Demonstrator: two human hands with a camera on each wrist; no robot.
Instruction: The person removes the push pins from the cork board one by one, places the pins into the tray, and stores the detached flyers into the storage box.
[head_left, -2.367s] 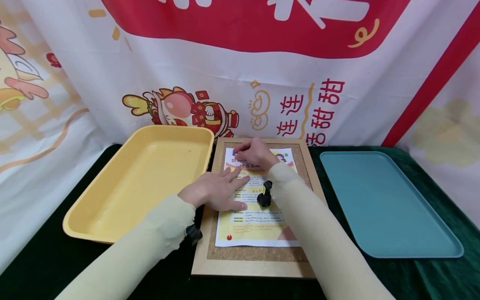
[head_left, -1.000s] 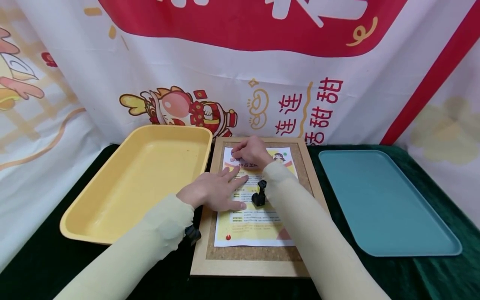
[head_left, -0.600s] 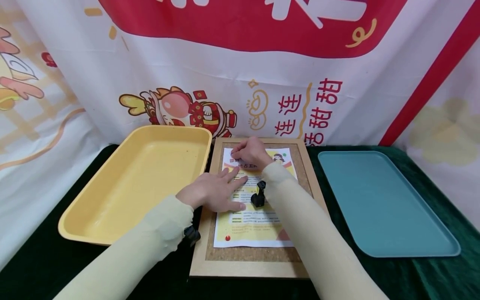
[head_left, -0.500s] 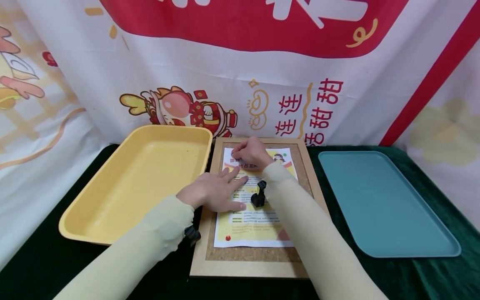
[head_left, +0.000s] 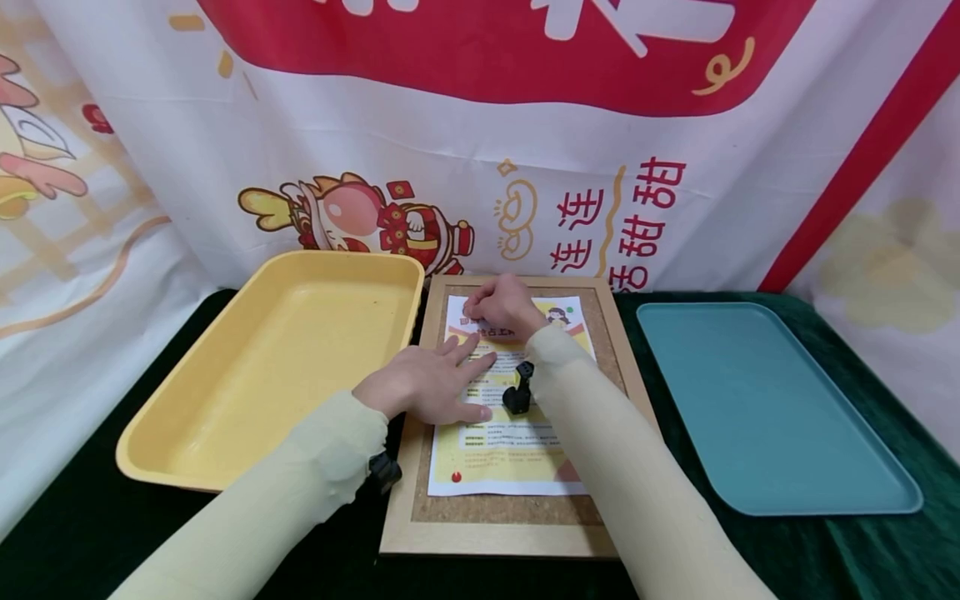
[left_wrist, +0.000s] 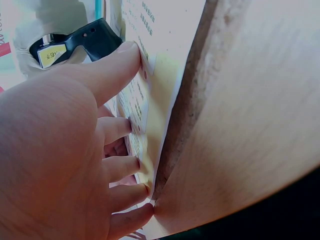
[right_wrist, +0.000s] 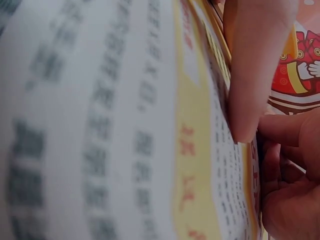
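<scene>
A printed sheet (head_left: 517,479) lies on a wood-framed cork board (head_left: 502,537). My left hand (head_left: 431,383) is flat on the sheet's left side, fingers spread; its thumb and fingertips touch the paper in the left wrist view. At the sheet's top left corner my right hand (head_left: 506,307) has its fingers curled and pinches a small blue push pin against the paper; the pin is hidden behind the fingertips. A red push pin (head_left: 456,477) is in the bottom left corner, a small green one (head_left: 570,310) in the top right. The bottom right corner is behind my right sleeve.
A deep yellow tray (head_left: 273,367) stands left of the board, its rim close to the frame. A flat teal tray (head_left: 780,408) lies to the right. All rest on dark green cloth (head_left: 847,550) before a printed curtain (head_left: 360,133).
The blue pin showed at my right fingertips in the oldest frame and is now covered by them. My right hand has shifted very slightly; the left stays put.
</scene>
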